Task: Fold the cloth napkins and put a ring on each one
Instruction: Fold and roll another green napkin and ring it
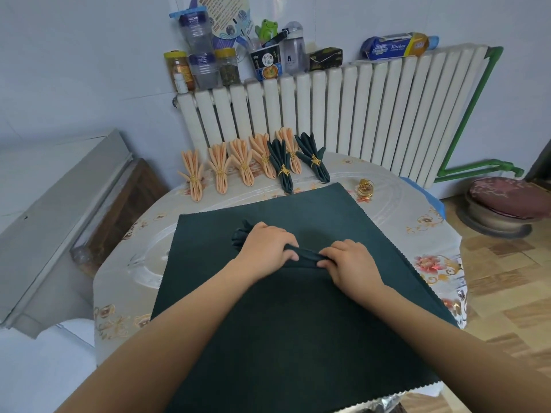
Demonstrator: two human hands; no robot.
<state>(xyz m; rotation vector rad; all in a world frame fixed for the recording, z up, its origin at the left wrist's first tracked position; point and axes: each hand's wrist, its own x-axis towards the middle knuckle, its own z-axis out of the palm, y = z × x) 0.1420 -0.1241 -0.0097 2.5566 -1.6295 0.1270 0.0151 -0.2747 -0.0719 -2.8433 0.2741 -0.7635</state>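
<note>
Head view: I've got my left hand [268, 248] and right hand [348, 263] pinching the pleated green napkin [304, 257] mid-table so its folds hold for the gold ring [365, 187] near the far edge.

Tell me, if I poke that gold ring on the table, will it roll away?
It might. The gold ring looks round and stands alone on the smooth tablecloth, so a push could probably set it rolling or sliding. It seems made of thin wire loops, so it is likely light and easy to lift. Wire that thin may bend if squeezed hard.
</note>
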